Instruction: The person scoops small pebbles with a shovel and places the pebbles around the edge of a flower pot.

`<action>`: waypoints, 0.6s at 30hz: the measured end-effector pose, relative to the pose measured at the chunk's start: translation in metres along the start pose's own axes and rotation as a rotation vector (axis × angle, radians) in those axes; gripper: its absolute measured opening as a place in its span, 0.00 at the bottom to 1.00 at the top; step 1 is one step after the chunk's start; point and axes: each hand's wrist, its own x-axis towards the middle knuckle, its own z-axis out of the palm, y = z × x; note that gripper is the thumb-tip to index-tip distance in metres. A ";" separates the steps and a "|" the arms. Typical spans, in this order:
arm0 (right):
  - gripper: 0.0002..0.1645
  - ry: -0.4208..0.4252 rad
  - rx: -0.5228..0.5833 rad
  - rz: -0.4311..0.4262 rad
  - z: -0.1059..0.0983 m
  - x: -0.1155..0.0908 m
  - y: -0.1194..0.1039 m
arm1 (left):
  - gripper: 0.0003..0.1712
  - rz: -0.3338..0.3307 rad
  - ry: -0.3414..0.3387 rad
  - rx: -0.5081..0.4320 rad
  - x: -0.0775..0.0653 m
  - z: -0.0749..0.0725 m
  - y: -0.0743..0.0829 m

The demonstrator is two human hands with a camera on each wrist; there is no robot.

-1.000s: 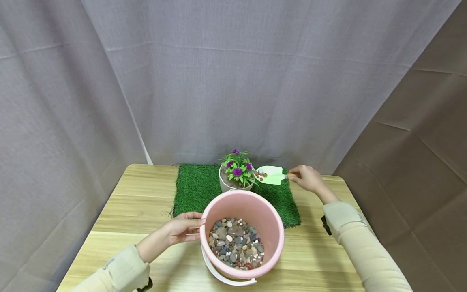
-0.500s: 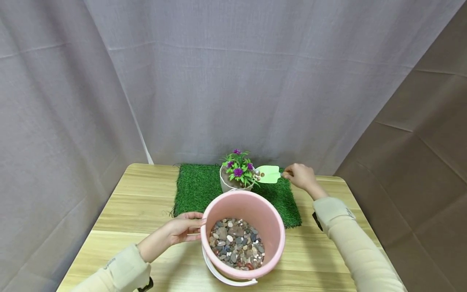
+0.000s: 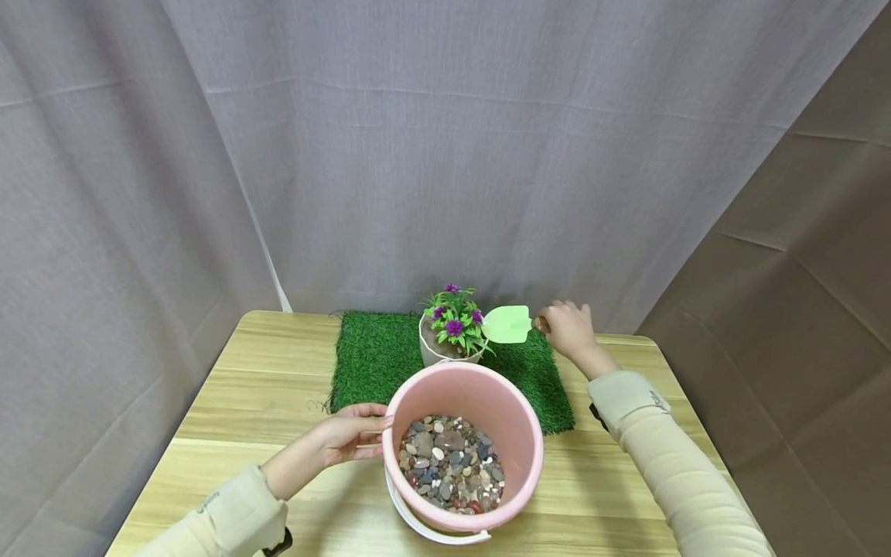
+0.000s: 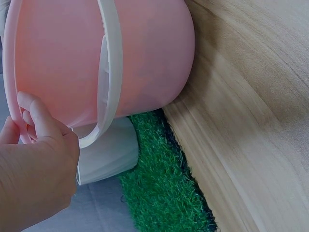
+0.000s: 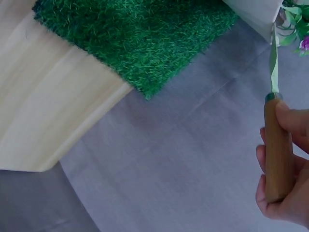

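Note:
My left hand (image 3: 346, 439) holds the pink bucket (image 3: 511, 433) by its left rim, with thumb and fingers on either side of the edge in the left wrist view. Pebbles of mixed colours (image 3: 452, 463) cover the bucket's bottom. My right hand (image 3: 568, 333) grips the wooden handle (image 5: 278, 150) of a light green garden trowel (image 3: 506, 324). The trowel's blade is tilted, its tip at the right rim of a white flowerpot (image 3: 431, 357). No stones show on the blade. Purple flowers (image 3: 454, 328) with green leaves stand in the pot, partly covering the brown soil.
The flowerpot stands on a green artificial grass mat (image 3: 376, 360) at the back of the wooden table (image 3: 271, 387). Down the bucket's left side hangs its white carrying handle (image 4: 114, 63). Grey curtains (image 3: 445, 170) rise behind the table.
My right hand has moved left and risen, tipping the trowel toward the flowerpot. The few pebbles on its blade slid to the tip and are gone from it. My left hand stays put.

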 end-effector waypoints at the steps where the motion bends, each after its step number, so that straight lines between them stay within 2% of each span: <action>1: 0.04 0.020 -0.025 -0.010 0.000 0.000 -0.001 | 0.05 0.000 0.000 -0.002 0.000 0.000 0.000; 4: 0.03 0.066 -0.093 -0.037 -0.003 0.001 -0.004 | 0.05 -0.004 0.001 -0.007 0.001 0.001 0.000; 9: 0.06 0.087 -0.156 -0.071 -0.011 -0.001 -0.006 | 0.05 -0.009 0.011 -0.012 0.001 0.002 0.000; 18: 0.07 0.155 -0.162 -0.124 -0.033 -0.011 -0.007 | 0.05 -0.005 0.011 -0.009 0.000 0.002 0.001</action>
